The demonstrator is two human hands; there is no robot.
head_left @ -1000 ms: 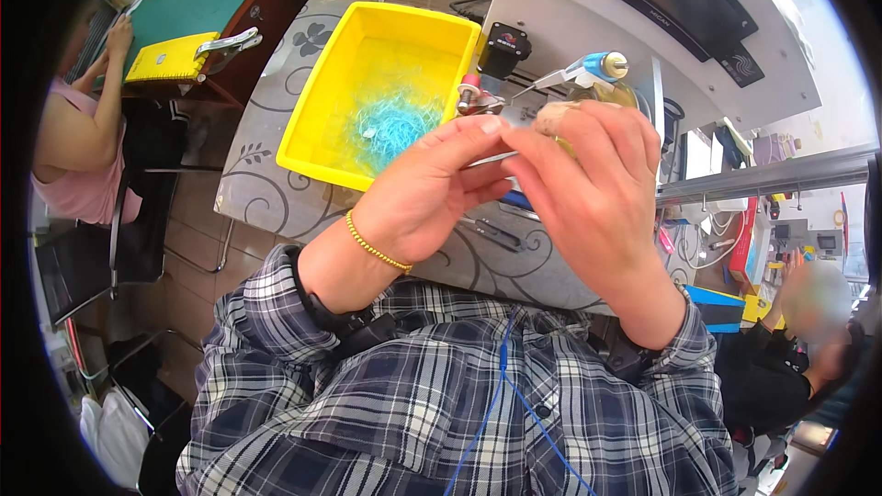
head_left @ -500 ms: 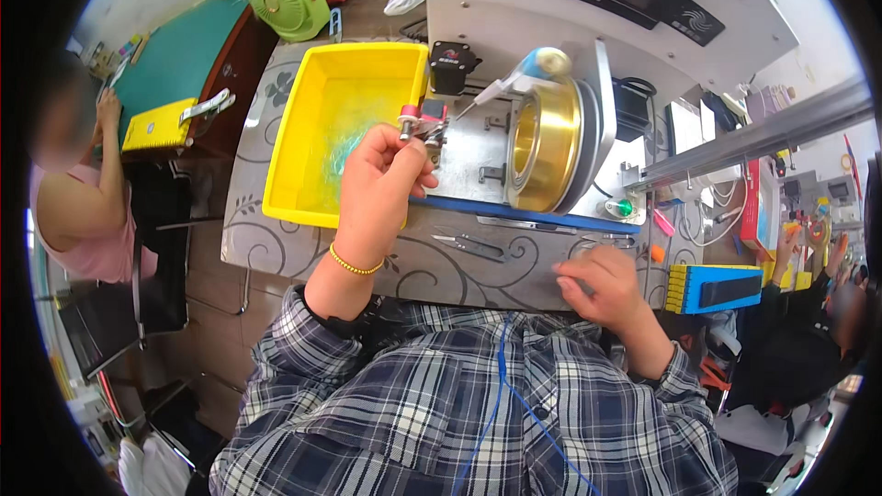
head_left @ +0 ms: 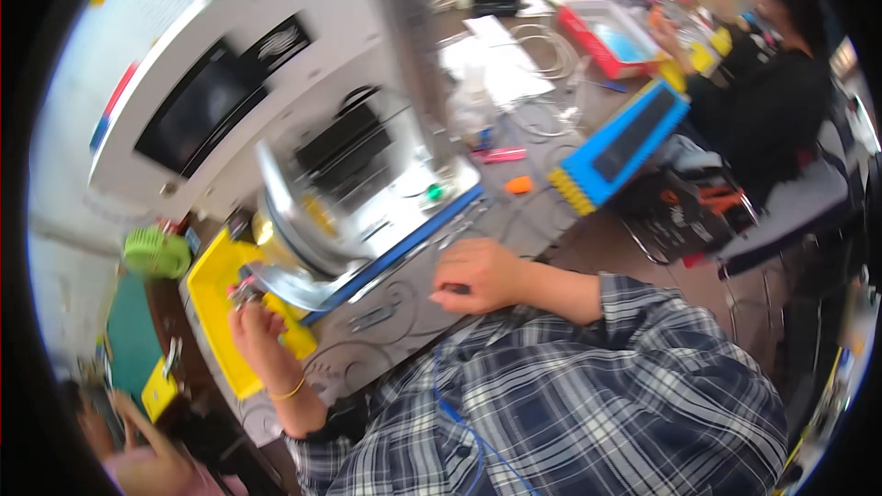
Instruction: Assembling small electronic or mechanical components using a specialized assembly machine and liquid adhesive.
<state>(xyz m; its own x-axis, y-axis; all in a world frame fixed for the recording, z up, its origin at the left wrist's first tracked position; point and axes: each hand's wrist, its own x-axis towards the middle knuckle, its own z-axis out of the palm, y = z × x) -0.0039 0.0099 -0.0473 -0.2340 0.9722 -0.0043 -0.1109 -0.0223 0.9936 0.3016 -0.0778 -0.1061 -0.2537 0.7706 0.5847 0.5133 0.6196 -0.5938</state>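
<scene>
Looking down through the head view, tilted and motion-blurred: left hand (head_left: pixel 260 331) is raised at the front of the white winding machine (head_left: pixel 303 156), fingers pinched on a small metal part (head_left: pixel 246 292) at the machine's lower left; what the part is cannot be made out. Below that hand sits a yellow tray (head_left: pixel 213 280), its contents hidden by the hand and machine. Right hand (head_left: pixel 478 276) rests on the grey patterned counter (head_left: pixel 386 331) just beside the machine's blue base edge (head_left: pixel 404 248), fingers curled loosely over something small and dark; a real grasp cannot be told. Green fan (head_left: pixel 156 253) stands left of the tray. Blue and yellow box (head_left: pixel 617 149) lies well apart, upper right. Another person (head_left: pixel 781 83), partly cut off, sits beyond it
</scene>
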